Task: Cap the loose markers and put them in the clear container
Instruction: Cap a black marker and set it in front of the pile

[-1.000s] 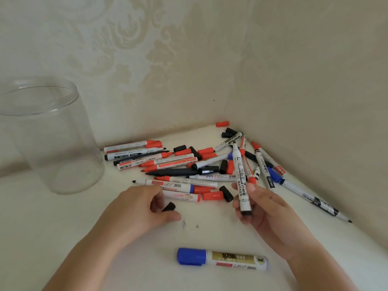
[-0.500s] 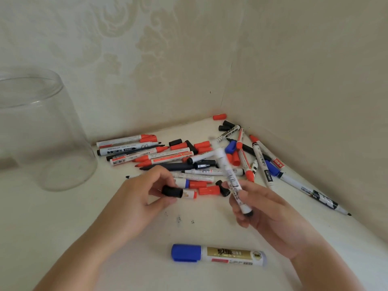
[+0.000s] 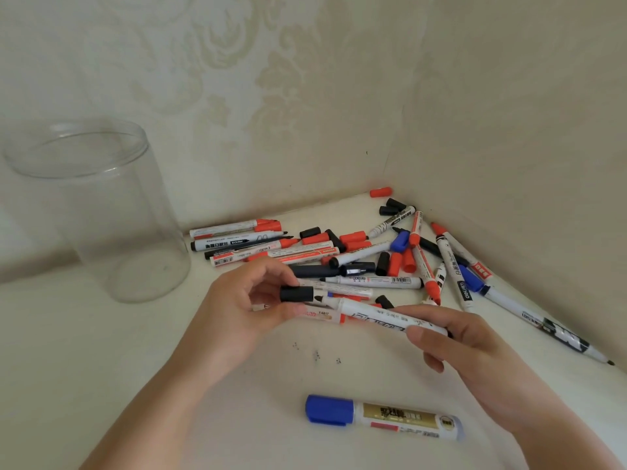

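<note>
1. Left hand (image 3: 237,313): bare; no glove, ring or wristband seen.
2. Right hand (image 3: 464,351): bare; thumbnail short and plain, with no polish.
3. Both forearms uncovered to the frame's lower edge; no sleeve, watch or bracelet shows.

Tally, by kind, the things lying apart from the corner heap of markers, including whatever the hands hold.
clear container: 1
black cap, in left hand: 1
white marker, in right hand: 1
blue-capped marker: 1
Total: 4
</note>
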